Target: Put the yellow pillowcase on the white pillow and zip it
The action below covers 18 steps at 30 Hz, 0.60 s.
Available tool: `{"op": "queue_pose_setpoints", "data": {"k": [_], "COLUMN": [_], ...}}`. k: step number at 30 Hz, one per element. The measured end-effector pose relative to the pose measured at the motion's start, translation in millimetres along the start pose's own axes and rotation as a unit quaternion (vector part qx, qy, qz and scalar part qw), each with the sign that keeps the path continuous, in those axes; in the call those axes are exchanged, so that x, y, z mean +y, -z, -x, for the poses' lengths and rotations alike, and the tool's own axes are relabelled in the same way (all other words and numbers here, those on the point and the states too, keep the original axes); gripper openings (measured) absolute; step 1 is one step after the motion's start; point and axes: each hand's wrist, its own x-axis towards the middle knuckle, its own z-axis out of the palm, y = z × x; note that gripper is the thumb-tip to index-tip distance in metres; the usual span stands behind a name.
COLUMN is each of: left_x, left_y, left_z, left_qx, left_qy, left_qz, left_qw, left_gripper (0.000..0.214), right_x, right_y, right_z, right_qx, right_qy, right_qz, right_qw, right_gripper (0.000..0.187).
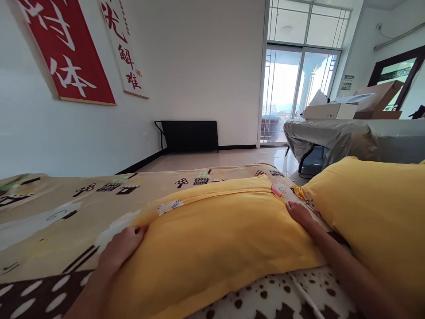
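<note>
A yellow pillow lies in front of me on the bed, its cover's flap edge running along the far side. My left hand is closed on the pillow's left edge, the fingers curled under and partly hidden. At the far right corner, my right hand pinches the pillow's edge, beside a small pink patch of print. Beneath the pillow spreads a beige patterned bed cover with printed mushrooms and houses.
To the right sits a second yellow pillow. Behind it stands a plastic-covered table with cardboard boxes. A black folded frame leans at the far wall, left of a glass sliding door.
</note>
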Motion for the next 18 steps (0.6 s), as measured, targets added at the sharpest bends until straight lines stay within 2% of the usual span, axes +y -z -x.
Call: {"op": "queue_pose_setpoints", "data": {"k": [2, 4, 5, 7, 9, 11, 12, 14, 16, 18], "left_x": [4.1, 33.4, 56.7, 113.0, 166.3, 200.0, 206.8, 201.7, 180.4, 154.9], "left_y": [13.3, 22.8, 24.6, 20.7, 7.7, -10.5, -19.8, -35.7, -45.6, -48.4], "left_z": [12.3, 23.8, 28.1, 32.1, 30.8, 26.7, 24.3, 20.0, 17.4, 17.5], "left_qx": [0.028, 0.085, 0.116, 0.124, 0.097, 0.067, 0.051, 0.033, 0.036, 0.054], "left_qy": [0.007, -0.040, -0.090, -0.189, -0.261, -0.291, -0.296, -0.292, -0.277, -0.251], "left_qz": [-0.029, -0.046, -0.047, -0.037, -0.037, -0.041, -0.044, -0.049, -0.051, -0.048], "left_qw": [0.999, 0.994, 0.988, 0.973, 0.960, 0.954, 0.953, 0.955, 0.959, 0.965], "left_gripper": [0.043, 0.045, 0.048, 0.052, 0.056, 0.056, 0.055, 0.052, 0.052, 0.055], "right_x": [1.5, -23.7, -46.4, -105.6, -167.7, -213.9, -227.4, -233.9, -218.0, -188.7], "right_y": [15.8, 33.4, 41.0, 50.5, 50.2, 41.8, 36.0, 24.5, 16.7, 14.0], "right_z": [8.5, 15.9, 19.7, 27.7, 36.3, 44.0, 46.8, 49.0, 45.9, 38.9], "right_qx": [0.035, 0.100, 0.135, 0.146, 0.110, 0.062, 0.040, 0.027, 0.036, 0.046], "right_qy": [-0.018, -0.007, 0.020, 0.139, 0.273, 0.340, 0.360, 0.368, 0.348, 0.311], "right_qz": [0.014, -0.001, -0.022, -0.078, -0.109, -0.110, -0.105, -0.100, -0.097, -0.090], "right_qw": [0.999, 0.995, 0.990, 0.976, 0.949, 0.932, 0.926, 0.924, 0.932, 0.945], "right_gripper": [0.033, 0.035, 0.036, 0.043, 0.045, 0.049, 0.050, 0.045, 0.044, 0.049]}}
